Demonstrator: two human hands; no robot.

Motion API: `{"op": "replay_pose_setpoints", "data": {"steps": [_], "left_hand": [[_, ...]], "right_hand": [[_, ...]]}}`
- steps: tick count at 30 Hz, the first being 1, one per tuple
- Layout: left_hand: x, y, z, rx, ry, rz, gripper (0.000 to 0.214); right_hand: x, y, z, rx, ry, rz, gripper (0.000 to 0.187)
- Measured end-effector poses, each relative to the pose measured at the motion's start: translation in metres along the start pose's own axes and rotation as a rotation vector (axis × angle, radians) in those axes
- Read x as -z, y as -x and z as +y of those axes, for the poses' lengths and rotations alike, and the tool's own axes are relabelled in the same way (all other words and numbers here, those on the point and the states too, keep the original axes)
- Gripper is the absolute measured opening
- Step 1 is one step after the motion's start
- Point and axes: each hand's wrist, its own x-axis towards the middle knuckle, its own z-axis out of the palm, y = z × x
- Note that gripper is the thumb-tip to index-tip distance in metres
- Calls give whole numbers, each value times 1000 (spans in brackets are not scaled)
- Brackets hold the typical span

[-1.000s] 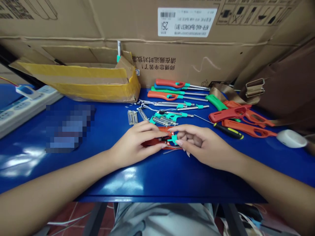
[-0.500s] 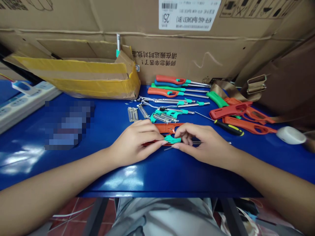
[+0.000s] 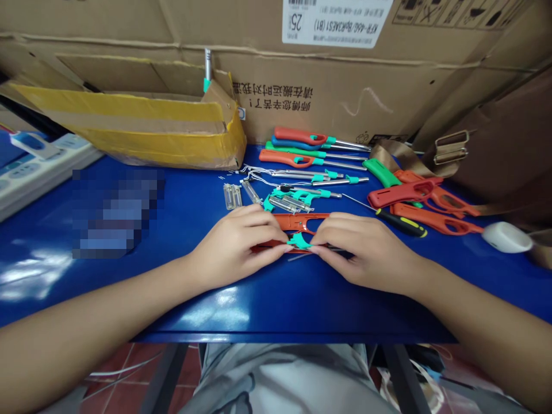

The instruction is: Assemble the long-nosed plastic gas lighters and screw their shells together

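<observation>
Fingertips of my left hand [image 3: 239, 244] are closed in a pinch on the left end of a small teal trigger [image 3: 300, 241]. From the other side, my right hand [image 3: 366, 244] pinches the trigger's right end. Beneath them lies an orange lighter handle half [image 3: 264, 249], largely covered by my fingers. A second orange handle half [image 3: 291, 221] rests just beyond the fingertips. Clear fuel tanks [image 3: 282, 203], more teal triggers [image 3: 304, 197] and metal lighter barrels [image 3: 328, 182] with white wires lie behind it.
Assembled lighters [image 3: 287, 157] lie at the back, near a yellow-taped cardboard box [image 3: 172, 141]. To the right are a screwdriver [image 3: 401, 223], several orange, red and green handle shells [image 3: 403, 194] and a white rounded object [image 3: 506, 237]. A power strip [image 3: 43, 169] sits at left.
My right fingers have shifted and straightened around the trigger, which now sits tilted differently between both hands. My left hand keeps nearly the same place. The camera view has shifted slightly.
</observation>
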Motion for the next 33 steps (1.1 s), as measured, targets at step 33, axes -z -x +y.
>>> {"op": "replay_pose_setpoints", "data": {"steps": [33], "left_hand": [[-3,5,-8,43,26,-1,14]], "right_hand": [[1,7,13,28,109,-111,27]]}}
